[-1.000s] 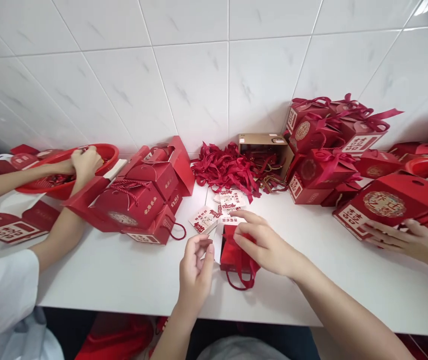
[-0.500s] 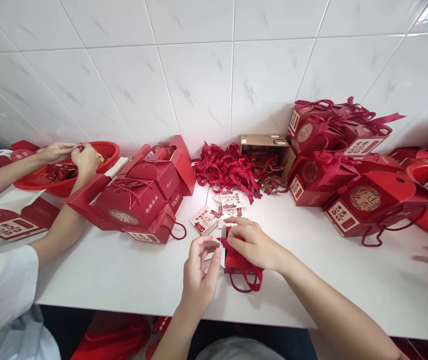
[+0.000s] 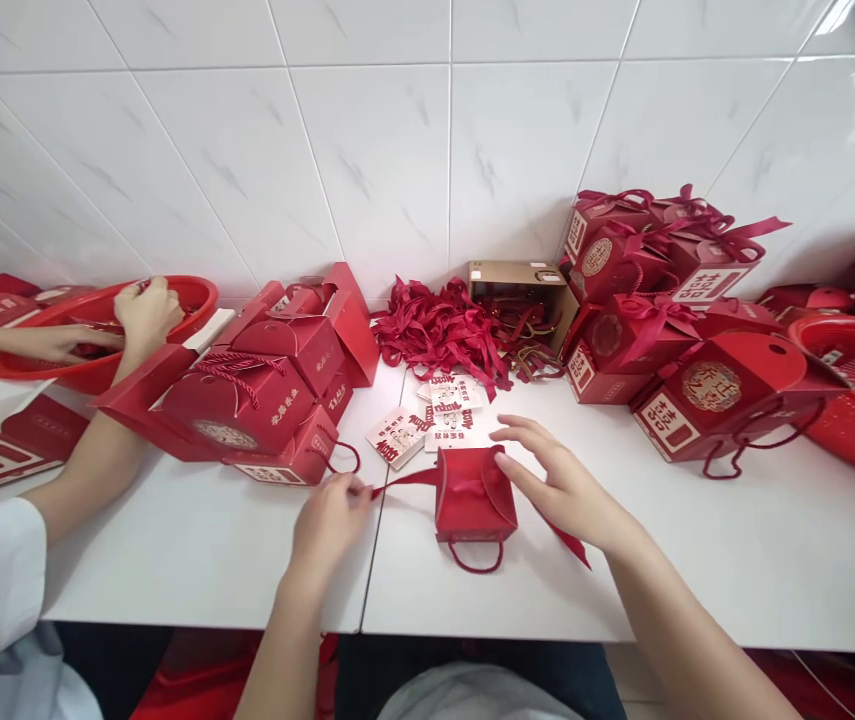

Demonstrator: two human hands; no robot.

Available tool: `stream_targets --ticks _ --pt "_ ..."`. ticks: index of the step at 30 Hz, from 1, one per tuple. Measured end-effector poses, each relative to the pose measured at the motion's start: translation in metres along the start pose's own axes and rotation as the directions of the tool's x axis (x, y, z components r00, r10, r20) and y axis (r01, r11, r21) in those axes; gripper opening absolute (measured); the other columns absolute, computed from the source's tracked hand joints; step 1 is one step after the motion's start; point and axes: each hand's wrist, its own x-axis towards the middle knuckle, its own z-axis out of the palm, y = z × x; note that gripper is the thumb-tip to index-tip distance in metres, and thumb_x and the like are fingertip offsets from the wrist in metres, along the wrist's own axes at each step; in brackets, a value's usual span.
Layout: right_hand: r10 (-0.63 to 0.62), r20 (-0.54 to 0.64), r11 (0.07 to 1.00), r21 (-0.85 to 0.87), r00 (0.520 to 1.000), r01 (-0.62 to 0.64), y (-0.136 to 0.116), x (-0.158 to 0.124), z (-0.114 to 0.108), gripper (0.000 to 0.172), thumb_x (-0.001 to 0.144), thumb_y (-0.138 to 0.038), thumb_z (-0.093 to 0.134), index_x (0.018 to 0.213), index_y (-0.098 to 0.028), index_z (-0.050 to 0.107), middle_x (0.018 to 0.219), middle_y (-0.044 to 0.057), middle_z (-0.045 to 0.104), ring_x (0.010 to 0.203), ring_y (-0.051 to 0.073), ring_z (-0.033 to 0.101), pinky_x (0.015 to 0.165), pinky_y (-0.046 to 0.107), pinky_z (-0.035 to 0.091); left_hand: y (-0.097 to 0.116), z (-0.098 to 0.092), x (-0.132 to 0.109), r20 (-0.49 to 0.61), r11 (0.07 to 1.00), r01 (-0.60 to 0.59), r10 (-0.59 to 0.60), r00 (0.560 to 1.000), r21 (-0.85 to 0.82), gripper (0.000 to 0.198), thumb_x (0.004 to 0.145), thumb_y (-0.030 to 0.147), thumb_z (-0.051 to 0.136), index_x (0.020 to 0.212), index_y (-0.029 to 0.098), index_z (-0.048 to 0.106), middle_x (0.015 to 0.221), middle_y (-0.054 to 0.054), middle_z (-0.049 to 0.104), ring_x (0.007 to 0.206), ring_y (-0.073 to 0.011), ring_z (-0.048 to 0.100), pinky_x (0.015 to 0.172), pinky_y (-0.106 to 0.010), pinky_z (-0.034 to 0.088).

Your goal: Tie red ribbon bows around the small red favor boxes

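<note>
In front of me a small red gift box (image 3: 476,500) sits on the white table with its top flaps folded over and a cord handle (image 3: 477,570) lying toward me. A red ribbon (image 3: 408,480) passes through its top. My left hand (image 3: 331,525), closed, pinches the ribbon's left end and holds it stretched out beside the box. The other ribbon end (image 3: 571,545) lies loose on the table at the right. My right hand (image 3: 558,485) is at the box's right side, fingers apart, thumb by the top corner; whether it touches is unclear.
Behind the box lie printed cards (image 3: 399,437), a heap of ribbons (image 3: 438,335) and an open carton (image 3: 562,290). Filled-out red boxes stand left (image 3: 284,375) and stacked right (image 3: 622,260). A co-worker's hands (image 3: 146,310) reach into a red basin (image 3: 206,290); another red basin (image 3: 847,440) is right.
The box's open flaps have been folded shut. My left hand has moved left with the ribbon end, and my right hand has come off the top to the right side.
</note>
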Motion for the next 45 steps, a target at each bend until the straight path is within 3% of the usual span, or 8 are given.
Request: stream_targets --ticks 5,10,16,20,28,37,42,45 --pt "0.14 0.058 0.973 0.18 0.989 -0.148 0.038 -0.025 0.001 0.034 0.092 -0.043 0.056 0.122 -0.027 0.054 0.127 0.007 0.059 0.113 0.023 0.061 0.098 0.041 0.049 -0.013 -0.007 -0.002 -0.198 0.996 0.042 -0.027 0.98 0.073 0.005 0.074 0.026 0.058 0.076 0.022 0.059 0.085 -0.009 0.064 0.087 -0.0297 0.06 0.073 -0.038 0.046" --pt "0.198 0.15 0.889 0.388 0.969 -0.242 0.049 -0.025 0.014 0.028 0.087 -0.046 0.063 0.103 -0.023 0.058 0.1 0.004 0.063 0.072 0.014 0.06 0.064 0.029 0.052 0.039 0.022 -0.013 0.076 0.879 -0.212 0.268 0.96 -0.427 0.021 0.09 0.041 0.052 0.099 0.022 0.058 0.103 -0.006 0.063 0.1 -0.0218 0.061 0.084 -0.032 0.049" --pt "0.03 -0.079 0.956 0.292 0.996 -0.006 0.056 -0.025 0.014 0.012 0.091 -0.032 0.059 0.085 -0.022 0.054 0.071 -0.002 0.054 0.062 0.012 0.048 0.056 0.026 0.041 0.058 0.037 -0.012 0.22 0.862 -0.228 0.356 0.908 -0.454 0.031 0.088 0.042 0.058 0.07 0.021 0.045 0.068 0.004 0.045 0.06 -0.0117 0.047 0.058 -0.024 0.042" --pt "-0.251 -0.235 0.963 0.035 0.939 0.266 0.059 -0.029 0.003 0.008 0.088 -0.016 0.059 0.084 -0.022 0.056 0.078 0.001 0.056 0.065 0.014 0.051 0.056 0.027 0.041 0.047 0.019 -0.007 0.239 0.84 -0.33 0.459 0.855 -0.431 0.022 0.086 0.035 0.062 0.072 0.02 0.055 0.07 0.001 0.058 0.066 -0.0138 0.055 0.064 -0.026 0.046" --pt "-0.44 -0.244 0.894 -0.205 0.864 0.398 0.055 -0.027 -0.002 0.015 0.083 -0.01 0.06 0.081 -0.025 0.063 0.086 0.005 0.061 0.075 0.019 0.06 0.062 0.033 0.05 0.038 0.003 0.0 -0.246 0.717 -0.696 0.683 0.687 0.047 0.025 0.077 0.021 0.066 0.053 0.025 0.059 0.066 -0.003 0.066 0.073 -0.0211 0.06 0.072 -0.035 0.043" --pt "-0.288 -0.347 0.944 -0.261 0.892 0.202 0.057 -0.047 0.006 0.018 0.079 -0.028 0.071 0.094 -0.023 0.063 0.108 0.013 0.054 0.101 0.029 0.054 0.076 0.042 0.051 0.028 0.028 -0.028 0.056 0.893 -0.409 0.406 0.912 0.19 0.028 0.085 0.03 0.055 0.058 0.023 0.049 0.055 0.001 0.056 0.053 -0.017 0.051 0.058 -0.029 0.034" --pt "0.108 -0.075 0.987 0.127 0.991 -0.098 0.053 -0.07 0.019 0.032 0.096 -0.041 0.048 0.078 -0.022 0.065 0.071 0.003 0.057 0.066 0.019 0.054 0.064 0.034 0.046 0.027 0.033 -0.055 0.371 0.979 -0.199 0.202 0.906 -0.048 0.026 0.09 0.031 0.045 0.078 0.026 0.068 0.062 -0.002 0.067 0.059 -0.0216 0.062 0.059 -0.029 0.038" --pt "0.444 0.026 0.749 0.538 0.896 -0.386 0.055 -0.063 0.037 0.045 0.093 -0.058 0.047 0.079 -0.02 0.066 0.064 0.001 0.057 0.054 0.015 0.05 0.053 0.03 0.043 0.032 0.041 -0.052 0.315 0.901 0.017 0.134 0.94 -0.434 0.028 0.084 0.029 0.055 0.11 0.027 0.065 0.081 -0.003 0.071 0.074 -0.0219 0.066 0.068 -0.029 0.046"
